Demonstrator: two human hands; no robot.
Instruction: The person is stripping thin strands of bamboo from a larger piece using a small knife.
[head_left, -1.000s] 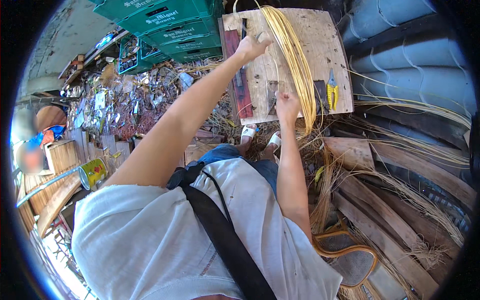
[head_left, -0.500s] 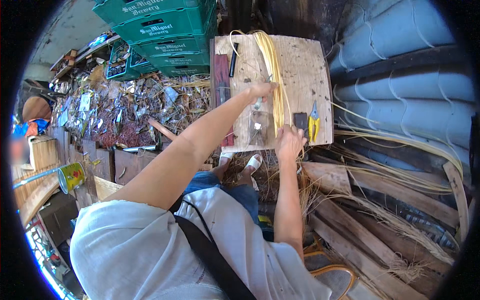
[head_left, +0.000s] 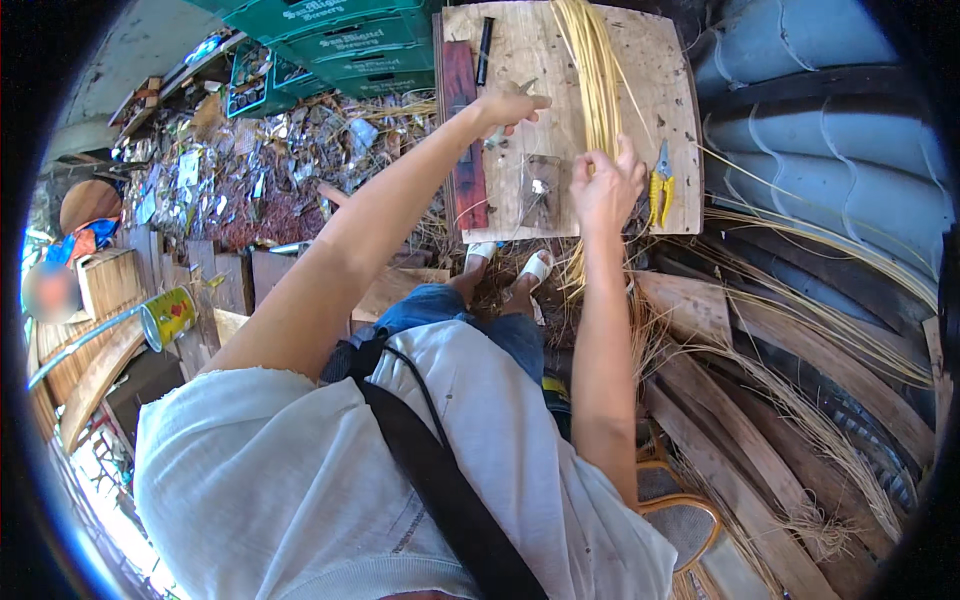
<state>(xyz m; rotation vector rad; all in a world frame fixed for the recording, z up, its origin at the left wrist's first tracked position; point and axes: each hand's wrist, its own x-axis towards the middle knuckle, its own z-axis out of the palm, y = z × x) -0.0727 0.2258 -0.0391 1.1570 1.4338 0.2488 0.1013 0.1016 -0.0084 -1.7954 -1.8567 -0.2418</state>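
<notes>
A bundle of thin yellow strips (head_left: 592, 75), like split cane or rattan, runs lengthwise over a wooden board (head_left: 660, 100). My left hand (head_left: 503, 112) is over the board, left of the bundle. It is closed around a small knife (head_left: 527, 86), whose pointed metal tip shows above the fingers. My right hand (head_left: 608, 190) is at the near end of the bundle, fingers bent and pinched; what they hold, if anything, cannot be made out. One loose strip slants away from the bundle toward the right. Yellow-handled pruning shears (head_left: 661, 190) lie right of my right hand.
On the board are a dark flat piece (head_left: 540, 190), a black rod (head_left: 485, 50) and a reddish wooden slat (head_left: 466, 140). Green crates (head_left: 350, 45) stand far left beside littered ground. Corrugated sheets (head_left: 800, 150), planks (head_left: 770, 440) and long strips line the right.
The view has shifted, so the board appears higher. My right hand has lifted, with its fingers raised and bent. My left hand has drawn left, away from the bundle, keeping the knife.
</notes>
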